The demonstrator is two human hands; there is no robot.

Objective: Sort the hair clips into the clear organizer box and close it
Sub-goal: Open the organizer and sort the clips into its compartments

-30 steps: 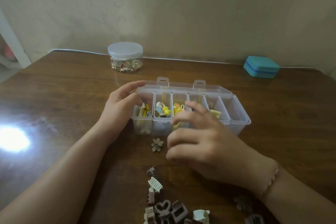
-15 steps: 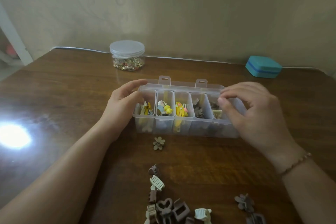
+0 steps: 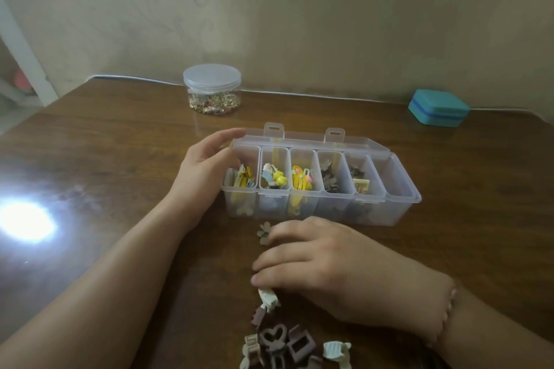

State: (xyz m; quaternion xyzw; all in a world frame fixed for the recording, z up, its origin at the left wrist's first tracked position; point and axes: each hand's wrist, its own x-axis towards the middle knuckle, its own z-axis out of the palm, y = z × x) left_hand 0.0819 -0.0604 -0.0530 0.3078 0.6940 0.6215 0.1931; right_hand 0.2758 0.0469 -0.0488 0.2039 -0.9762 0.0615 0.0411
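Clear plastic six-compartment organizer box sits open mid-table; left hand, fingers loosely curved, cups its left end. Right hand reaches, fingertips touching a taupe flower-shaped clip, beside matte brown and cream claw clips.

round clear jar with lid, small gold bits inside, far beyond fingers. teal case far right. brown table.

Bare surface right of organizer box; loose clips crowd near edge; jar, teal case stand far back, seemingly well apart.
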